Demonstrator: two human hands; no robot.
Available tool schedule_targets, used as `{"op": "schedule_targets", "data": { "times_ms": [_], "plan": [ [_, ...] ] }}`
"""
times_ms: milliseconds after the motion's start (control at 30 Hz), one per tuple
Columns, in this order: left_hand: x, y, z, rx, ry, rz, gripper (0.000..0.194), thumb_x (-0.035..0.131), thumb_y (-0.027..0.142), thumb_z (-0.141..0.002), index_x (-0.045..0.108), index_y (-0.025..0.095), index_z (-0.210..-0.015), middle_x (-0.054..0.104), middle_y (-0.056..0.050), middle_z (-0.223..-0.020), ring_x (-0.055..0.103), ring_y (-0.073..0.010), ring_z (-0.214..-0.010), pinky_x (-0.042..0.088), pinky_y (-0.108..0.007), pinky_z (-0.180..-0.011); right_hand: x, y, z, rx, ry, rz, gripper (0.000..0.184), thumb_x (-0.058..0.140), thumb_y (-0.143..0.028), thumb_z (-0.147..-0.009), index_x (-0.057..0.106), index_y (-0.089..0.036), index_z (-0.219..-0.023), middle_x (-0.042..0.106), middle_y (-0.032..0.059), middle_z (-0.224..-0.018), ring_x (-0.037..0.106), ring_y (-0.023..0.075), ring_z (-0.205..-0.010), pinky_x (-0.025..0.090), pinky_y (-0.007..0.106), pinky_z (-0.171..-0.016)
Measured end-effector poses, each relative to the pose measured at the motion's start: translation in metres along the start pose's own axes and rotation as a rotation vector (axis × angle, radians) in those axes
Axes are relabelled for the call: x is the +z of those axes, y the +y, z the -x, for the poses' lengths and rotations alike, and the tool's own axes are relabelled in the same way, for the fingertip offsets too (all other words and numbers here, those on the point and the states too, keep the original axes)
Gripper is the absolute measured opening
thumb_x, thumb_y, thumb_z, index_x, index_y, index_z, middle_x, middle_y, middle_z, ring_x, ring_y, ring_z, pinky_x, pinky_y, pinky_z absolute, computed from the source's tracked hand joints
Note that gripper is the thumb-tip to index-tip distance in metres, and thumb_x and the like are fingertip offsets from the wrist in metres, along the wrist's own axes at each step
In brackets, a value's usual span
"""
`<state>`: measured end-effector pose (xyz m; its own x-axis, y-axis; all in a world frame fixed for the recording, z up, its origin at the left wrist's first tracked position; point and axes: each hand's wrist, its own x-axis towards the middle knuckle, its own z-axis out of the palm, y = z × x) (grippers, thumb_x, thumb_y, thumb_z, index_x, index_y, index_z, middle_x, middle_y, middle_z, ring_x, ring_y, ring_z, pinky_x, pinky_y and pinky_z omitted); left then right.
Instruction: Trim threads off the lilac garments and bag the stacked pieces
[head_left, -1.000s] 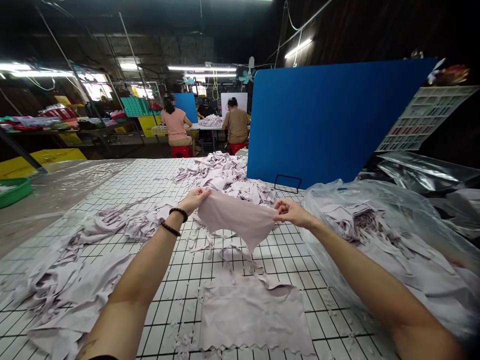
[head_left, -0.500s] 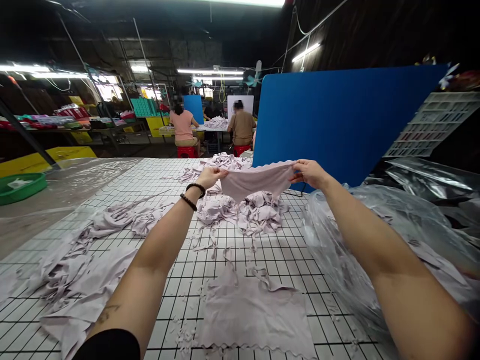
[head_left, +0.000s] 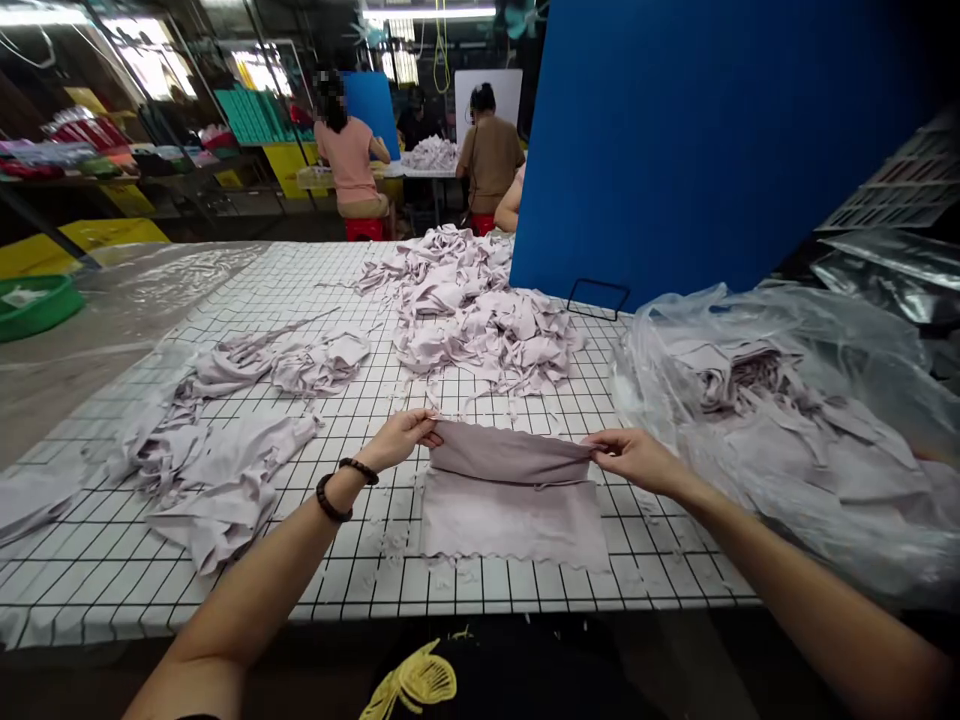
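Observation:
A pale mauve camisole (head_left: 510, 455) with a wavy edge is stretched sideways between my hands. My left hand (head_left: 403, 438), with two dark bead bracelets at the wrist, pinches its left upper corner. The right upper corner is pinched by my right hand (head_left: 636, 460). Directly below, a second pale mauve camisole (head_left: 517, 530) lies flat on the gridded table (head_left: 360, 590), wavy hem toward me. The held piece covers its upper part. Whether the two fabrics touch along their whole width I cannot tell.
Heaped mauve garments (head_left: 480, 310) lie ahead, with more garments (head_left: 225, 460) at left. A clear plastic bag (head_left: 825, 480) of garments bulges at right. A blue board (head_left: 675, 150) stands behind on a wire stand (head_left: 596, 298). Fabric scraps dot the table; people sit farther back.
Both hands have come down and nearer, bringing the stretched camisole from above the heap to over the one lying flat. My view has tilted downward.

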<state>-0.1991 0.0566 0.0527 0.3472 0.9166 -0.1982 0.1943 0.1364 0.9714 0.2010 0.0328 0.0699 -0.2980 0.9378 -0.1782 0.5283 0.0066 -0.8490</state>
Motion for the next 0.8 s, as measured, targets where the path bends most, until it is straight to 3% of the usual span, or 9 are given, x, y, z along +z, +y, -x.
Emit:
{"op": "schedule_targets", "data": {
  "times_ms": [100,267,433,600,700,800],
  "plan": [
    [0.013,-0.010,0.021,0.046,0.060,0.017,0.040,0.060,0.050,-0.079,0.062,0.014,-0.097,0.067,-0.006,-0.090,0.065,-0.0195,-0.085,0.051,-0.039,-0.086,0.016,0.010,0.016,0.035,0.099,-0.013,0.023,0.062,-0.031,-0.072,0.073,-0.018,-0.088,0.071,0.0049,-0.087,0.063,0.0202,-0.081,0.050,0.030,-0.074],
    [0.027,-0.004,0.065,0.172,0.154,-0.171,0.033,0.051,0.042,-0.087,0.061,0.017,-0.106,0.067,-0.008,-0.101,0.063,-0.0218,-0.095,0.051,-0.038,-0.088,0.022,-0.006,0.052,-0.070,0.280,-0.132,0.022,0.064,-0.034,-0.076,0.070,-0.022,-0.093,0.069,0.0071,-0.101,0.063,0.0225,-0.096,0.050,0.036,-0.087],
    [0.048,-0.028,0.115,0.297,0.094,-0.533,0.025,0.048,0.029,-0.088,0.064,0.021,-0.105,0.067,-0.006,-0.103,0.062,-0.0196,-0.097,0.051,-0.035,-0.089,0.051,0.013,0.101,-0.131,0.199,0.061,0.014,0.058,-0.029,-0.080,0.070,-0.026,-0.087,0.065,0.0067,-0.112,0.060,0.0240,-0.106,0.049,0.040,-0.093],
    [0.064,-0.066,0.137,0.462,0.114,-0.710,0.024,0.048,0.018,-0.086,0.064,0.021,-0.104,0.062,-0.006,-0.118,0.056,-0.0185,-0.113,0.046,-0.036,-0.101,0.080,0.043,0.118,-0.219,0.233,0.264,0.019,0.054,-0.021,-0.080,0.069,-0.025,-0.090,0.064,0.0060,-0.115,0.059,0.0241,-0.108,0.047,0.042,-0.097],
    [0.066,-0.070,0.142,0.502,0.153,-0.792,0.026,0.049,0.015,-0.085,0.064,0.022,-0.105,0.062,-0.006,-0.118,0.053,-0.0195,-0.117,0.045,-0.038,-0.101,0.085,0.045,0.119,-0.250,0.269,0.310,0.021,0.052,-0.020,-0.081,0.068,-0.025,-0.093,0.062,0.0065,-0.118,0.059,0.0235,-0.109,0.047,0.042,-0.097],
    [0.066,-0.061,0.148,0.503,0.148,-0.887,0.025,0.052,0.016,-0.082,0.065,0.024,-0.101,0.062,-0.005,-0.117,0.049,-0.0227,-0.120,0.043,-0.043,-0.102,0.084,0.039,0.121,-0.261,0.200,0.375,0.019,0.054,-0.021,-0.079,0.069,-0.025,-0.089,0.063,0.0063,-0.117,0.057,0.0254,-0.111,0.046,0.043,-0.096]
  ]
}}
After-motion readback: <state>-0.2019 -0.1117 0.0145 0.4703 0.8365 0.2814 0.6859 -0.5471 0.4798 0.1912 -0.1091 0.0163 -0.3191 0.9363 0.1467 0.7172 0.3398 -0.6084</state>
